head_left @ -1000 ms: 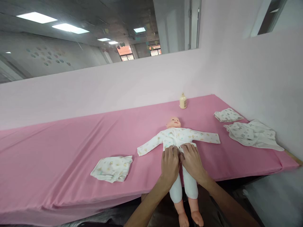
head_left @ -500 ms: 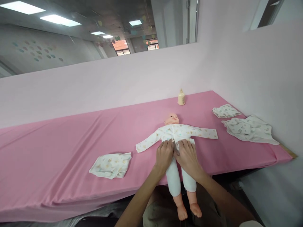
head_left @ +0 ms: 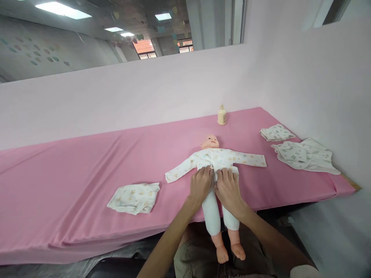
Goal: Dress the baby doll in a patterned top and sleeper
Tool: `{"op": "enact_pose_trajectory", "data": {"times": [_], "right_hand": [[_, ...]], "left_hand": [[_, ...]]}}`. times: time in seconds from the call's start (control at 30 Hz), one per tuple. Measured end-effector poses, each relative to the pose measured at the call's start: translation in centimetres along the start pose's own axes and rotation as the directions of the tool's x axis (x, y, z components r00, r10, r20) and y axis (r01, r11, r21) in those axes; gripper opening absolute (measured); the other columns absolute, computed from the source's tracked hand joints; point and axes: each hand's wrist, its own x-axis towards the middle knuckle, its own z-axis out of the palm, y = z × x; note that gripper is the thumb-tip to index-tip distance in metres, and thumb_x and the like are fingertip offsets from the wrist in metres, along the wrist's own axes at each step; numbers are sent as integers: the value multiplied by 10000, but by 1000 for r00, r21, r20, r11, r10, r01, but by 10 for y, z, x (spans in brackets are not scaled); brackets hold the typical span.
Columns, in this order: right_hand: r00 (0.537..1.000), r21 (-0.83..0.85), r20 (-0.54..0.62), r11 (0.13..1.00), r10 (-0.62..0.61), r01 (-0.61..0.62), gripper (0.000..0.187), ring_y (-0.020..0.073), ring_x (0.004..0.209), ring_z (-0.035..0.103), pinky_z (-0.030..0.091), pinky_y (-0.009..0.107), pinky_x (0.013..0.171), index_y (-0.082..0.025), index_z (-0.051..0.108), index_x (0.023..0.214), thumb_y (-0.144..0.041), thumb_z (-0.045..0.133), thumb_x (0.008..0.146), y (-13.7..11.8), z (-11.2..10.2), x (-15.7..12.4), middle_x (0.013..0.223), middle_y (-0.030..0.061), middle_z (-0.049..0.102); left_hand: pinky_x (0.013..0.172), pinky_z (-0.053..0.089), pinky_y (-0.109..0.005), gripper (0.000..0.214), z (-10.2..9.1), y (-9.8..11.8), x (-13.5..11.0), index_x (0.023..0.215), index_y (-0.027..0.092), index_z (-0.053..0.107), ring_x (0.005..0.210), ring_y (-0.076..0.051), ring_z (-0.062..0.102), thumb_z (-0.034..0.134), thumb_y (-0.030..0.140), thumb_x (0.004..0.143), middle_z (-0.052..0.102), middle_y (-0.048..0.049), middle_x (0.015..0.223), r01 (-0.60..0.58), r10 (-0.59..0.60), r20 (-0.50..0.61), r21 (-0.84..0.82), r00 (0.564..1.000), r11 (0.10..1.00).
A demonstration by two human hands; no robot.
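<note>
A baby doll lies on its back, head toward the wall, its bare feet hanging past the table's front edge. It wears a white patterned long-sleeved baby top with both sleeves spread wide. At the doll's waist, my left hand and my right hand are side by side, fingers curled on the front of the top near its lower edge. Both appear closed on its cloth; the fingertips are partly hidden. A small tie shows just above, between my hands.
Folded patterned cloth lies left of the doll. A pump bottle stands near the wall. To the right lie another folded cloth and a spread white garment. The pink sheet covers the table; a mirror hangs above.
The view has tilted down slightly, so everything sits a little differently in the picture. My hands stay at the doll's waist, with only slight finger movement.
</note>
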Motion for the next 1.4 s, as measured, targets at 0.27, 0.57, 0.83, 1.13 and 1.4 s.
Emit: {"op": "enact_pose_trajectory", "data": {"times": [0.27, 0.57, 0.83, 1.13, 1.4], "right_hand": [[990, 404, 142, 911, 19, -76, 228, 218, 815, 562, 386, 323, 668, -159, 598, 875, -51, 397, 865, 31, 3, 7, 872, 78, 635], [937, 834, 255, 435, 238, -338, 213, 178, 747, 577, 425, 301, 681, -194, 617, 742, -268, 463, 869, 42, 0, 16, 810, 22, 654], [942, 860, 234, 402, 239, -315, 257, 191, 759, 605, 451, 305, 676, -199, 697, 830, -281, 455, 852, 38, -2, 17, 808, 29, 702], [948, 886, 188, 373, 256, -277, 241, 199, 903, 641, 489, 345, 816, -201, 690, 945, -234, 465, 866, 29, -2, 10, 984, 53, 714], [981, 828, 1, 549, 195, -110, 240, 217, 976, 615, 484, 408, 894, -196, 646, 930, -184, 409, 896, 25, 6, 4, 1009, 77, 698]], "left_hand": [[545, 348, -287, 201, 3, 1, 0, 899, 191, 609, 716, -165, 606, 427, 110, 929, 662, -33, 824, 1, 0, -38, 22, 999, 1000], [507, 314, -291, 287, 3, 12, 4, 997, 183, 608, 735, -163, 616, 371, 41, 921, 663, -50, 919, -85, 87, -23, 96, 996, 992], [543, 337, -295, 229, 16, 15, 3, 914, 181, 604, 689, -153, 593, 389, 115, 956, 641, -36, 810, -53, 54, -152, 10, 987, 999], [549, 356, -286, 176, 23, 18, 0, 928, 172, 601, 669, -147, 592, 431, 133, 953, 617, -14, 743, -51, 44, -263, -20, 964, 999], [609, 432, -285, 191, 25, 18, -5, 1034, 146, 571, 754, -177, 614, 442, 70, 915, 652, -48, 831, -67, 44, -235, -87, 971, 994]]}}
